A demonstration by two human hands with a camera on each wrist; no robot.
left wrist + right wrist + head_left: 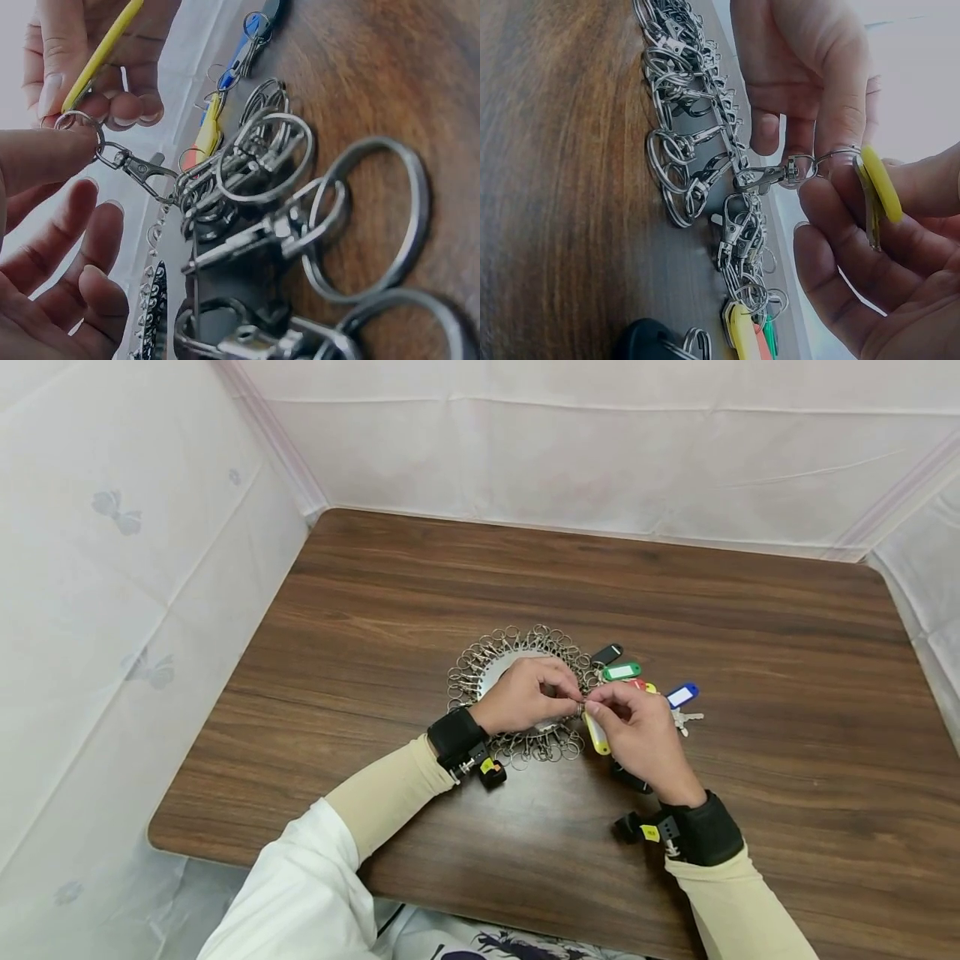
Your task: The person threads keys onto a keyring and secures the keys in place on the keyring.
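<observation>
yellow plastic key tag (881, 182) sits pinched in the right hand (641, 735), its long axis crossing the small steel split ring (77, 122) that the left hand (525, 695) pinches, between both hands, above the brown wooden table (750, 635).

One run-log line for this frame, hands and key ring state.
left hand: pinches split ring on snap clip | right hand: holds yellow key tag at that ring | clip organizer: flat on table

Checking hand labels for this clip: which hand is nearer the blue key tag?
Right. The right hand lies just left of the blue key tag; the left hand is farther off, over the clip ring.
</observation>
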